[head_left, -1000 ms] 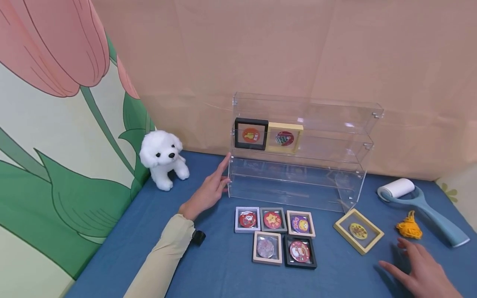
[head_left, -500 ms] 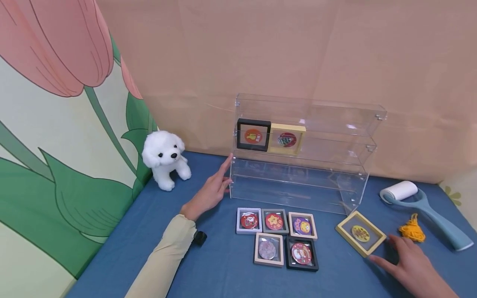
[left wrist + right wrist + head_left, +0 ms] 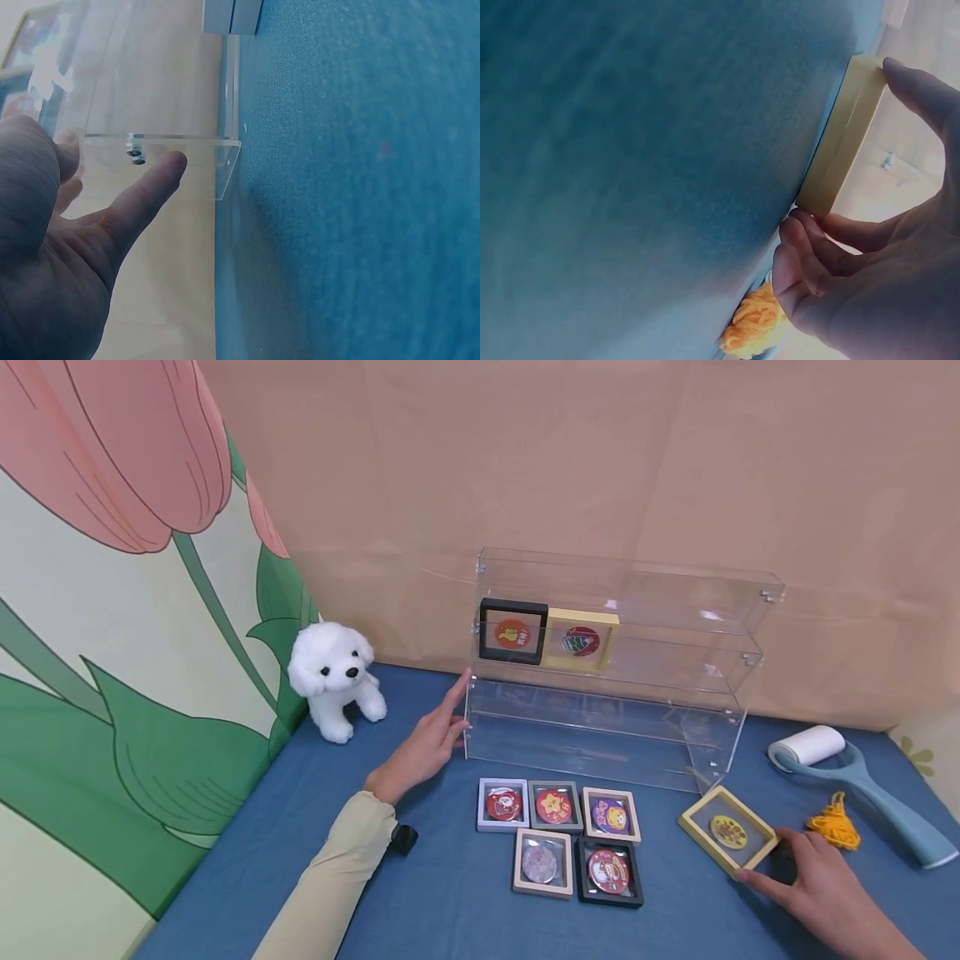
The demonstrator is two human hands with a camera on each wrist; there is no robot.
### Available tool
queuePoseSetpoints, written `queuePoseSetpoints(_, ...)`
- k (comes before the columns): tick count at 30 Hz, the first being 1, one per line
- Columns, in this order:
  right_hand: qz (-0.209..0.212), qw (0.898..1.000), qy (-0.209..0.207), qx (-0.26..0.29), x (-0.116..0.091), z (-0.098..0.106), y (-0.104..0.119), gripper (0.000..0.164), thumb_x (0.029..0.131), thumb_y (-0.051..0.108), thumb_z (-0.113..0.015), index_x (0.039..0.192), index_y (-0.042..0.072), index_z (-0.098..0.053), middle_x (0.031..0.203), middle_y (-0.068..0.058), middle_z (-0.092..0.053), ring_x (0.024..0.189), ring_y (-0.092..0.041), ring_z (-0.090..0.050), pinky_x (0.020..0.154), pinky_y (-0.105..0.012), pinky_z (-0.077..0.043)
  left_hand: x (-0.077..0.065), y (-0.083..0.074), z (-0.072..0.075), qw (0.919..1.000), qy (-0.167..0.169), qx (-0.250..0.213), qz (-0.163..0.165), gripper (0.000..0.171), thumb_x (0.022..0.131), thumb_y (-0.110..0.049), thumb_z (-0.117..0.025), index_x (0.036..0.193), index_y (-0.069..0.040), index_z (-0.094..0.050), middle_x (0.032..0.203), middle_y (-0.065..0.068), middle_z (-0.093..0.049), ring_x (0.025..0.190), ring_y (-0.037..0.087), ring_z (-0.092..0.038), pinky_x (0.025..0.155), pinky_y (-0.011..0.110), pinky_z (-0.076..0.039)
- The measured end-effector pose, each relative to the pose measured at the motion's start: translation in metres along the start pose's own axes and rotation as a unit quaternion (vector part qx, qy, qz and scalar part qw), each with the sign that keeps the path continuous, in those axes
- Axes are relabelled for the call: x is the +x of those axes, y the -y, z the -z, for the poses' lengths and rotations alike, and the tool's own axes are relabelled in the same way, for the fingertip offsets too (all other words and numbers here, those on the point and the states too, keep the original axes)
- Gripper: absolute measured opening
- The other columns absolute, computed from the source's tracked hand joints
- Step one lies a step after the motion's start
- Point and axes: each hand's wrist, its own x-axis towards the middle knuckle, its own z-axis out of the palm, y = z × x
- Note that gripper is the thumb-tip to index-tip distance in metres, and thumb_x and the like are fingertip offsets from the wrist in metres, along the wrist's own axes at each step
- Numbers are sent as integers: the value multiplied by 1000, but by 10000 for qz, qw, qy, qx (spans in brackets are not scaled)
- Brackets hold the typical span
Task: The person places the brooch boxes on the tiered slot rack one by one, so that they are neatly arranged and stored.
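Yellow frame (image 3: 708,827) with the round badge (image 3: 729,832) looks flat on the blue cloth (image 3: 450,902), turned like a diamond right by the front right corner of the clear rack (image 3: 585,743); can't really tell if they touch. Right hand (image 3: 821,881) has it pinched along 1 edge, thumb at 1 corner and fingers at the next, probably so nobody smudges the clear window. Left hand (image 3: 420,747) is a different story: index finger stretched out, fingertips against the rack's left side, not gripping anything, likely just steadying a light-looking stand. On a raised tier, black frame (image 3: 513,632) and cream frame (image 3: 580,641) stand side by side at the left end, facing out, presumably for display. 5 smaller frames (image 3: 553,807) lie face up in front, 3 behind 2, maybe so they're easy to reach. Orange yarn (image 3: 835,824) and the lint roller (image 3: 892,802) sit right of the pinch, plush dog (image 3: 335,681) well off left, seemingly out of the way.
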Motion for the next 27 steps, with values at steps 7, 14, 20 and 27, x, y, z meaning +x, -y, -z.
queuePoseSetpoints(7,-309,9971,139,687,-1,-1,4,118,76,66,-79,130,-27,-28,116,-43,-42,94,-47,-51,81,-62,-52,-1,0,0,10000,10,-26,-25,95,104,-4,-55,156,-56,5,168,4,-18,122,32,-60,87,39,-59)
queuePoseSetpoints(14,-604,9920,58,1110,-8,-2,11,128,70,64,-84,134,-21,-14,109,-39,-47,92,-43,-55,77,-60,-53,-1,-2,1,10000,3,16,2,95,104,-4,-55,156,-56,5,167,4,-19,121,31,-61,88,38,-59)
queuePoseSetpoints(20,-543,9887,-194,1387,-15,-3,19,119,73,38,-91,136,-17,-7,108,-37,-52,91,-41,-60,77,-59,-52,-1,-2,1,10000,-1,58,-24,94,104,-5,-54,157,-55,6,168,4,-18,121,32,-61,88,38,-59)
queuePoseSetpoints(27,-435,9837,-240,1728,-22,-3,23,112,75,16,-91,137,-14,-2,114,-44,-49,91,-43,-64,77,-57,-55,0,0,0,10000,-13,31,-35,95,104,-4,-54,157,-55,6,168,3,-18,120,32,-61,87,38,-59)
